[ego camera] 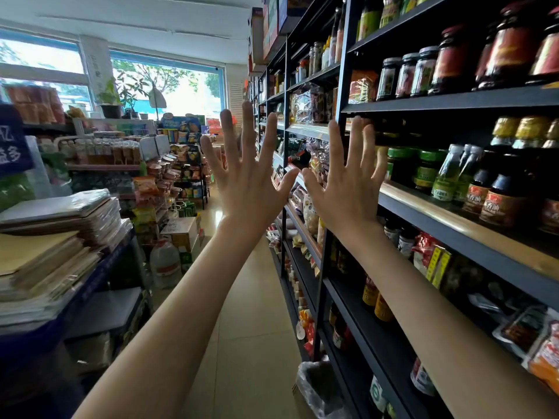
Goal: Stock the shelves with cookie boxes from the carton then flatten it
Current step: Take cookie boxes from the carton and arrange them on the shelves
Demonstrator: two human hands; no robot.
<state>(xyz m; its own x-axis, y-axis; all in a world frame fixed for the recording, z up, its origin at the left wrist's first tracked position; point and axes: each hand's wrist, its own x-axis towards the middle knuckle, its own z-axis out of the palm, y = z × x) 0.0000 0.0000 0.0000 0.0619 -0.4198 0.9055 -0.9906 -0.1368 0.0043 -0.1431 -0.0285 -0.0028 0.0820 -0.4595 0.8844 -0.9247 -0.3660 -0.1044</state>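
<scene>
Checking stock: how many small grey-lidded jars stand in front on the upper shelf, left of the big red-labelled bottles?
3, side by side on the upper shelf: left jar, middle jar, right jar. More may stand hidden behind them.

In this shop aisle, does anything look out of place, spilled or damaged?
Nothing looks spilled or damaged. The bottles on the shelf stand in tidy rows. Only the left hand and right hand seem odd: both are raised with fingers spread, holding nothing.
</scene>
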